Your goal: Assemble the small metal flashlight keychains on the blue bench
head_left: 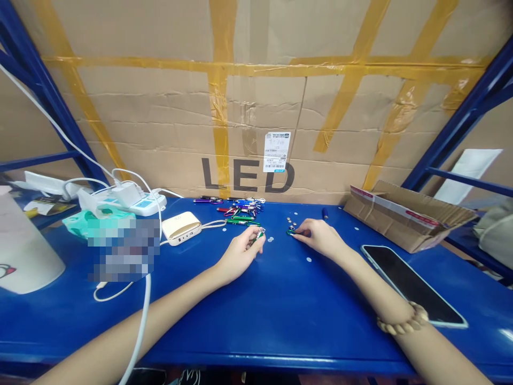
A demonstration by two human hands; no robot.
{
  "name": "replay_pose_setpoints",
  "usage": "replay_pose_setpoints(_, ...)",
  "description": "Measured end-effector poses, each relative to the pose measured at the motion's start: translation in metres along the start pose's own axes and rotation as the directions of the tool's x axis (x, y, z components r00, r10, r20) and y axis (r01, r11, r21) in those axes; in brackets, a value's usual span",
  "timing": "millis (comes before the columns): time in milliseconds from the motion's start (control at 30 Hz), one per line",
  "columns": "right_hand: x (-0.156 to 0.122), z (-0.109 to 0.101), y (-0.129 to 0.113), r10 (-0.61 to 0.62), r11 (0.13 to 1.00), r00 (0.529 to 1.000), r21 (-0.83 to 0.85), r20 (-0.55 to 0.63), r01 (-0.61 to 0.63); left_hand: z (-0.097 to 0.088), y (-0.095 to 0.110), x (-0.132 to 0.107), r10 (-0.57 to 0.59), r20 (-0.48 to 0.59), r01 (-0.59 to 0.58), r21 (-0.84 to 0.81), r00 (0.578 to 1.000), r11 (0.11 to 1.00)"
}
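Note:
My left hand [241, 251] is closed around a small green metal tube [259, 235] with a silver clip at its end; the fingers hide most of it. To its right, my right hand [320, 238] pinches a small green piece [289, 232] just above the table, its exact kind too small to make out. Several silver button cells [294, 224] lie close to those fingertips. Pale round discs [270, 239] are scattered between and around the hands. Behind my left hand is a pile of colored metal tubes with clips [242, 209]. A blue tube piece [325, 214] lies beyond my right hand.
A cream power bank [181, 229] with a strap and a power strip [144, 203] with white cables sit on the left, near a white cup [24, 251]. On the right are a phone [412, 283] and a cardboard box [404, 219]. A large taped carton [180, 117] stands behind.

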State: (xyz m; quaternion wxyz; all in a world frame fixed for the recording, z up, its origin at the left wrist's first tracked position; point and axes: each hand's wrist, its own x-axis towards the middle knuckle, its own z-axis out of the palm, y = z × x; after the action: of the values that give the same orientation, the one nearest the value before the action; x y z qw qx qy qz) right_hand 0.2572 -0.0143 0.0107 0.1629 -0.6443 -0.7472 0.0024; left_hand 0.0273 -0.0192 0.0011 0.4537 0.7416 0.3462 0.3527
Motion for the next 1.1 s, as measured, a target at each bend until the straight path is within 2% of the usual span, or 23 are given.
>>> replay_pose_setpoints(233,0.0,0.001,-0.019,-0.053,0.996,0.998,0.079,0.029,0.051,0.002,-0.009,0.003,-0.029,-0.002,0.028,-0.119,1.0,0.992)
replay_pose_setpoints(367,-0.004,-0.002,-0.025,-0.124,0.981,0.99,0.14,-0.065,0.132,0.004,-0.009,0.003,-0.075,-0.022,0.071,-0.15,0.997,0.986)
replay_pose_setpoints(433,-0.008,-0.002,-0.031,-0.2,0.945,0.971,0.237,-0.129,0.227,0.004,-0.008,0.002,-0.076,-0.015,0.072,-0.163,0.997,0.984)
replay_pose_setpoints(567,-0.018,0.001,-0.051,-0.393,0.795,0.895,0.412,-0.21,0.446,0.004,-0.003,0.0,-0.018,0.004,0.018,-0.167,1.0,0.986)
replay_pose_setpoints(667,-0.023,0.003,-0.062,-0.382,0.753,0.892,0.477,-0.243,0.452,0.002,-0.001,-0.001,0.019,-0.028,-0.024,-0.177,0.999,0.984)
replay_pose_setpoints(767,-0.026,0.002,-0.065,-0.391,0.778,0.898,0.447,-0.205,0.441,-0.002,0.002,-0.002,0.074,-0.082,-0.08,-0.08,0.994,0.994)
replay_pose_setpoints(900,-0.028,0.002,-0.067,-0.494,0.805,0.86,0.305,-0.131,0.509,-0.007,0.009,-0.005,0.174,-0.07,-0.163,0.133,0.982,0.978)
replay_pose_setpoints(1000,-0.029,0.004,-0.07,-0.531,0.798,0.828,0.222,-0.183,0.561,-0.007,0.013,-0.006,0.188,-0.066,-0.172,0.2,0.98,0.965)
replay_pose_setpoints(1100,-0.029,0.005,-0.073,-0.529,0.788,0.816,0.221,-0.235,0.575,-0.005,0.014,-0.007,0.185,-0.057,-0.171,0.192,0.981,0.966)
